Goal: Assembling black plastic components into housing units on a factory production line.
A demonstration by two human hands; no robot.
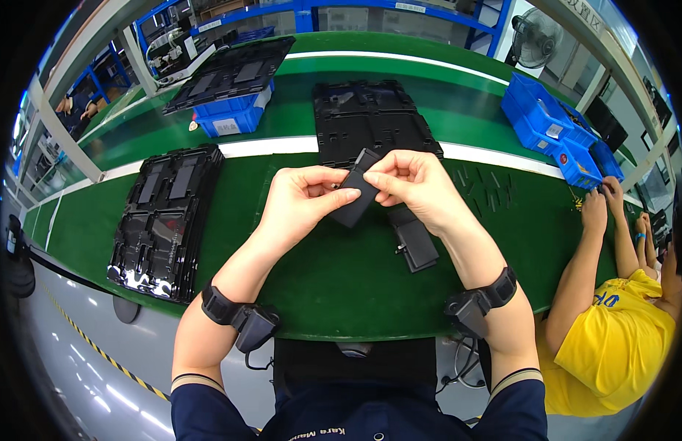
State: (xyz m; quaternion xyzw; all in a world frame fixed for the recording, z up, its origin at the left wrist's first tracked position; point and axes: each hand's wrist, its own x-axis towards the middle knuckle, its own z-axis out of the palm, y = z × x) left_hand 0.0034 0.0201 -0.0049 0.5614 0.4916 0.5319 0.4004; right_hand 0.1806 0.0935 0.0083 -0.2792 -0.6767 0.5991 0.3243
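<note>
Between both hands, above the green mat, is a flat black rectangular plastic part (351, 212) with a narrower top end, held tilted. My left hand (305, 194) pinches its left side between thumb and fingers. At the upper right end of the same part, the thumb and fingers of my right hand (416, 185) are closed on it. Another black rectangular part (416, 242), with a small metal piece at its left edge, lies on the mat below my right hand. Just beyond the hands sits a black moulded tray (366, 110).
A stack of black trays (161, 213) stands at the left. Farther back, more trays (234, 72) rest on a blue bin (229, 117). Small dark strips (493, 191) lie scattered at the right, near blue bins (535, 110) and a person in yellow (612, 345).
</note>
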